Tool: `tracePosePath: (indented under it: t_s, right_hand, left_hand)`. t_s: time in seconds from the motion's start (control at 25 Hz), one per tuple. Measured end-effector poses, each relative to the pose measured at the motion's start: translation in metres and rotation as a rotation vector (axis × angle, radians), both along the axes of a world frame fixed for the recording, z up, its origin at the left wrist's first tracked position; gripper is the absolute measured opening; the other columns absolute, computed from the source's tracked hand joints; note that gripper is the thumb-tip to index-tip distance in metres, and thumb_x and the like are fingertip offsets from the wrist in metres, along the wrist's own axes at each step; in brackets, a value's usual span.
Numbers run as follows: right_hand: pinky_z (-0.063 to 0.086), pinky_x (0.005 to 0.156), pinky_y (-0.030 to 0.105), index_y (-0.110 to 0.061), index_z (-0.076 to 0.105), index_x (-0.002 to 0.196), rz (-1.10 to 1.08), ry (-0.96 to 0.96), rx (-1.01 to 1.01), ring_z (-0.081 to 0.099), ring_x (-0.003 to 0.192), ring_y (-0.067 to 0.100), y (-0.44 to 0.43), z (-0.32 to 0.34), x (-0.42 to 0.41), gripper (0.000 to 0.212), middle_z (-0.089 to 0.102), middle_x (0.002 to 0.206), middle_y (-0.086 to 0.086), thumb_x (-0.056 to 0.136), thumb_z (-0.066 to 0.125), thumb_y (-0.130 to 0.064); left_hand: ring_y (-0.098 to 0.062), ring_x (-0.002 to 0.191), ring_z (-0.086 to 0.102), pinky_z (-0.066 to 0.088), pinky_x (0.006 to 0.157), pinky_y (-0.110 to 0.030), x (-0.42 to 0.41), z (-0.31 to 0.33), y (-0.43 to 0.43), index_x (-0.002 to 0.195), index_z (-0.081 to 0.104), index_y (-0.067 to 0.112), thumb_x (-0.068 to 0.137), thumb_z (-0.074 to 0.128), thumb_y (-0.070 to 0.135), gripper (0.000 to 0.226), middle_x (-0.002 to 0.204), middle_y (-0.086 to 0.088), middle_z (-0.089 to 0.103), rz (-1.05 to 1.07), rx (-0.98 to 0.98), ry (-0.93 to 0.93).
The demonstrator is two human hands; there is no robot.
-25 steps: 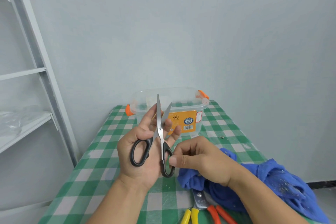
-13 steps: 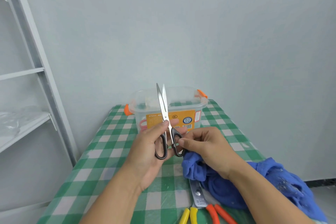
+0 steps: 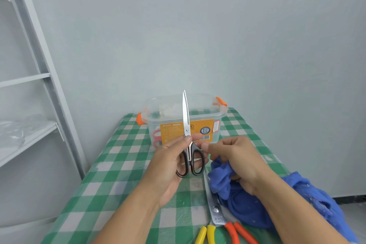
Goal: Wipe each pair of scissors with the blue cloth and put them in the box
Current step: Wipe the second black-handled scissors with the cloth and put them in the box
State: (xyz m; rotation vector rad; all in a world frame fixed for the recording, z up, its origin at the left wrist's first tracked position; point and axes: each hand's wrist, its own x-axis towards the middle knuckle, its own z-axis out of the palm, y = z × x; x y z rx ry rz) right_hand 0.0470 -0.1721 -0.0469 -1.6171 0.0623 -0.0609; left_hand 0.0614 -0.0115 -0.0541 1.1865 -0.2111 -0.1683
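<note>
The person's left hand point(image 3: 174, 162), at the centre of the frame, pinches a pair of black-handled scissors point(image 3: 186, 121) just below the pivot. The thumb lies across the front and the fingers are curled behind the shanks, so the two handle loops hang in front of the palm. The blades are pressed together and point straight up, and the tip stands in front of the far rim of the box point(image 3: 217, 132). The right hand point(image 3: 237, 158), just right of centre, has its lower fingers curled round a bunch of the blue cloth point(image 3: 249, 208), lifting that part off the surface point(image 3: 118, 164). Its thumb and forefinger reach toward the right handle loop of the held scissors, but whether they touch it cannot be told. The rest of the cloth lies crumpled toward the lower right of the frame. The box is clear plastic with orange clips at both ends and an orange label on its near wall. It stands at the far end of the green-and-white checked surface, behind the hands. Through its wall, left of the label, the pink handles point(image 3: 156, 138) of another pair show inside. At the bottom of the frame a pair of orange-handled scissors point(image 3: 216, 214) lies flat, with its blades running up toward the hands and its right side touching the edge of the cloth. Yellow handles point(image 3: 206, 233) lie just left of the orange ones — the frame's edge cuts them off. A pale shelf unit point(image 3: 29, 77) stands at the left of the frame.
</note>
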Motion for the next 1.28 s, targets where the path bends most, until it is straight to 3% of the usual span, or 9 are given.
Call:
tracePosePath:
  t_s: [0.2, 0.32, 0.48, 0.6, 0.84, 0.96, 1.08, 1.16, 1.28]
  right_hand:
    - [0.030, 0.040, 0.025, -0.012, 0.054, 0.068, -0.309, 0.008, 0.384, 0.036, 0.037, 0.013, -0.010, 0.004, 0.009, 0.038, 0.041, 0.050, -0.002, 0.087, 0.074, -0.038]
    - [0.046, 0.043, 0.024, -0.013, 0.052, 0.066, -0.163, -0.201, 0.670, 0.047, 0.041, 0.013, -0.009, 0.010, 0.007, 0.030, 0.048, 0.053, 0.001, 0.080, 0.076, -0.023]
    - [0.053, 0.053, 0.033, -0.009, 0.064, 0.083, 0.033, -0.337, 0.354, 0.062, 0.055, 0.022, 0.006, 0.001, 0.003, 0.025, 0.066, 0.075, 0.012, 0.075, 0.076, 0.011]
    - [0.053, 0.054, 0.026, -0.004, 0.064, 0.083, -0.047, -0.408, 0.155, 0.064, 0.062, 0.015, 0.008, -0.002, 0.006, 0.016, 0.069, 0.078, 0.009, 0.083, 0.072, 0.009]
    - [0.055, 0.074, 0.035, -0.011, 0.065, 0.089, -0.477, -0.387, 0.277, 0.065, 0.078, 0.018, -0.013, -0.010, 0.030, 0.010, 0.071, 0.090, 0.012, 0.089, 0.075, -0.012]
    - [0.049, 0.066, 0.034, -0.016, 0.063, 0.089, -0.547, -0.312, 0.440, 0.061, 0.074, 0.019, -0.022, -0.014, 0.034, 0.009, 0.068, 0.090, 0.008, 0.092, 0.071, -0.014]
    - [0.046, 0.057, 0.030, -0.014, 0.062, 0.090, -0.519, -0.257, 0.470, 0.062, 0.073, 0.021, -0.025, -0.015, 0.033, 0.008, 0.067, 0.085, 0.005, 0.092, 0.069, -0.010]
    - [0.044, 0.053, 0.028, -0.012, 0.063, 0.092, -0.502, -0.246, 0.447, 0.061, 0.070, 0.020, -0.023, -0.014, 0.030, 0.008, 0.066, 0.081, 0.004, 0.091, 0.067, -0.005]
    - [0.046, 0.055, 0.028, -0.010, 0.065, 0.093, -0.479, -0.240, 0.388, 0.064, 0.072, 0.018, -0.021, -0.013, 0.027, 0.013, 0.069, 0.086, 0.006, 0.089, 0.063, 0.002]
  left_hand:
    - [-0.031, 0.076, 0.067, 0.061, 0.077, -0.047, -0.004, -0.001, 0.001, 0.106, 0.070, -0.007, 0.097, 0.052, 0.014, 0.029, 0.090, -0.023, 0.071, 0.000, 0.059, 0.000]
    - [-0.030, 0.072, 0.067, 0.060, 0.076, -0.051, -0.006, 0.000, 0.000, 0.102, 0.070, -0.007, 0.098, 0.053, 0.012, 0.027, 0.082, -0.023, 0.069, -0.021, 0.121, 0.008]
    - [-0.029, 0.067, 0.065, 0.061, 0.067, -0.045, -0.009, -0.001, -0.004, 0.100, 0.068, -0.008, 0.098, 0.052, 0.012, 0.026, 0.079, -0.022, 0.068, -0.075, 0.191, 0.001]
    - [-0.030, 0.066, 0.063, 0.059, 0.061, -0.041, -0.010, 0.000, -0.004, 0.101, 0.068, -0.010, 0.098, 0.052, 0.011, 0.026, 0.077, -0.024, 0.066, -0.110, 0.239, -0.041]
    - [-0.028, 0.062, 0.058, 0.051, 0.059, -0.035, -0.012, -0.004, -0.001, 0.086, 0.073, -0.003, 0.081, 0.063, 0.021, 0.026, 0.072, -0.019, 0.065, -0.191, 0.396, -0.099]
    - [-0.015, 0.066, 0.051, 0.042, 0.069, -0.030, -0.011, -0.003, -0.003, 0.080, 0.073, 0.014, 0.074, 0.061, 0.030, 0.021, 0.071, -0.003, 0.058, -0.041, 0.572, -0.245]
    - [-0.006, 0.084, 0.047, 0.027, 0.078, -0.006, -0.010, 0.000, -0.007, 0.083, 0.063, 0.024, 0.085, 0.057, 0.027, 0.007, 0.084, 0.010, 0.051, 0.310, 0.983, -0.548]
    - [-0.011, 0.095, 0.038, 0.029, 0.078, -0.015, -0.012, 0.006, -0.006, 0.085, 0.055, 0.027, 0.089, 0.053, 0.026, 0.005, 0.091, 0.012, 0.044, 0.485, 1.240, -0.695]
    - [-0.015, 0.088, 0.034, 0.035, 0.067, -0.026, -0.009, 0.005, -0.003, 0.074, 0.047, 0.027, 0.080, 0.057, 0.024, 0.012, 0.087, 0.009, 0.044, 0.627, 1.422, -0.874]
